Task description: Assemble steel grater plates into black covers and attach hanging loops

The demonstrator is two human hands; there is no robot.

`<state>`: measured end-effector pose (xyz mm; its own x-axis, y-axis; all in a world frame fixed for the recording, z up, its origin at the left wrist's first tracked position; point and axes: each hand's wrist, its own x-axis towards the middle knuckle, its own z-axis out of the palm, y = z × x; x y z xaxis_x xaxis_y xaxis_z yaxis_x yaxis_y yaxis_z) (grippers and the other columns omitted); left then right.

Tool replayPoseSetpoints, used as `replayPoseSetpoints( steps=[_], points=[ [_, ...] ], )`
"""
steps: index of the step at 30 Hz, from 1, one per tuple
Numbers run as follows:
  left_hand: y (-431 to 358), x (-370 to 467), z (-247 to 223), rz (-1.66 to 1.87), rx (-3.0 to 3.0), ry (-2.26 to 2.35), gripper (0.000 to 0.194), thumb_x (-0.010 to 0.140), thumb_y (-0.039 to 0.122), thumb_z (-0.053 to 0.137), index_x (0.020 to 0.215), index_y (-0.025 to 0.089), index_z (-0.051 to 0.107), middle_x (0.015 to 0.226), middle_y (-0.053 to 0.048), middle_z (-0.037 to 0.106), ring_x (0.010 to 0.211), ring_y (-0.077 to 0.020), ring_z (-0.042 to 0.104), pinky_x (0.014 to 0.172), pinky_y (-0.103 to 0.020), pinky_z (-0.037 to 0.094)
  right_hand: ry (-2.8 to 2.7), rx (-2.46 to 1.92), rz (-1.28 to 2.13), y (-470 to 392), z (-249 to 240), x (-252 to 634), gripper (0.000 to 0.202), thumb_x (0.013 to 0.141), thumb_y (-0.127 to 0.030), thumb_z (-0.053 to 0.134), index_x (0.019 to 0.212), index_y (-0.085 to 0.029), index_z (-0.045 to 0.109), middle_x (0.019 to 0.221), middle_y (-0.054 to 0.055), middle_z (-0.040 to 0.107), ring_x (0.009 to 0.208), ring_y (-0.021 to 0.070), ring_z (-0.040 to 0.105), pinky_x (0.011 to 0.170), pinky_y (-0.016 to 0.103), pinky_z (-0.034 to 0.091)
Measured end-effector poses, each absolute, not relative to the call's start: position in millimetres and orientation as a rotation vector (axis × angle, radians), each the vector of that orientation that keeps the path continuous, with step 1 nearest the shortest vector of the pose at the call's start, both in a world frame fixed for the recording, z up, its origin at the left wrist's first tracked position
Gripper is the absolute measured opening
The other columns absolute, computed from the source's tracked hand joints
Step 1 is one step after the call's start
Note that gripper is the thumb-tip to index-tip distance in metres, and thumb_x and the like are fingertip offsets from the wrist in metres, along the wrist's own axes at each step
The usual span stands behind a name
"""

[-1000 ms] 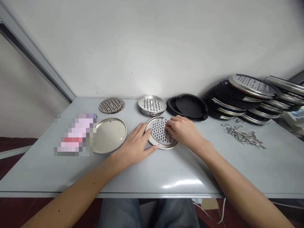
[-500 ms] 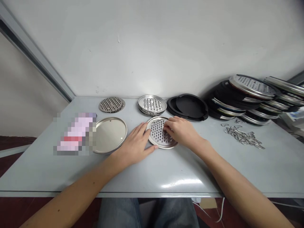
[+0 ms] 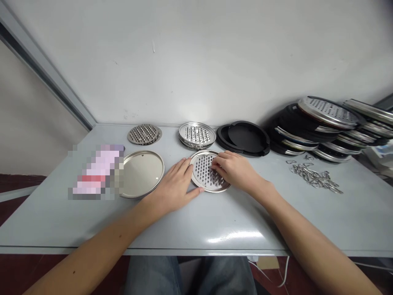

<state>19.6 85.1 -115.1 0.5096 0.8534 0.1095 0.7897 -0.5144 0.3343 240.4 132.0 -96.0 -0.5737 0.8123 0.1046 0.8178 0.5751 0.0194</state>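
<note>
A round metal grater disc (image 3: 204,170) with raised teeth, sitting inside a rimmed edge, lies on the table between my hands. My left hand (image 3: 173,184) rests flat against its left rim, thumb stretched along the near edge and fingers extended. Over the disc's right side, my right hand (image 3: 231,170) is closed in a pinch at the toothed surface; whatever is between its fingertips, if anything, is hidden. To the left of my left hand lies a plain shiny round metal tray (image 3: 139,174) with a small hole near its far rim.
Along the wall sit flat grater discs (image 3: 144,134), stacked rimmed graters (image 3: 197,135) and black round trays (image 3: 248,138). Piles of black-and-metal graters (image 3: 328,112) stand at the right, with loose metal clips (image 3: 316,178) before them. A pixelated pink item (image 3: 98,170) lies at the left.
</note>
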Motion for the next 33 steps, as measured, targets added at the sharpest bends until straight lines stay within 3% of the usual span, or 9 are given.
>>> replayPoseSetpoints(
  steps=[16, 33],
  points=[
    [85, 19, -115, 0.370, 2.497, 1.379, 0.066, 0.090, 0.052, 0.051, 0.140, 0.012, 0.037, 0.152, -0.018, 0.033, 0.143, -0.0323, 0.026, 0.115, -0.048, 0.029, -2.760, -0.979, 0.182, 152, -100, 258, 0.018, 0.095, -0.021, 0.048, 0.087, -0.018, 0.064, 0.085, 0.007, 0.065, 0.080, 0.0192, 0.056, 0.074, 0.030, 0.043],
    [85, 19, -112, 0.367, 2.576, 1.367, 0.063, 0.091, 0.049, 0.050, 0.140, 0.010, 0.038, 0.152, -0.018, 0.034, 0.140, -0.0294, 0.032, 0.114, -0.044, 0.030, -2.659, -0.863, 0.242, 159, -110, 255, 0.016, 0.094, -0.021, 0.049, 0.091, -0.019, 0.065, 0.089, 0.007, 0.065, 0.083, 0.0196, 0.058, 0.077, 0.032, 0.045]
  ],
)
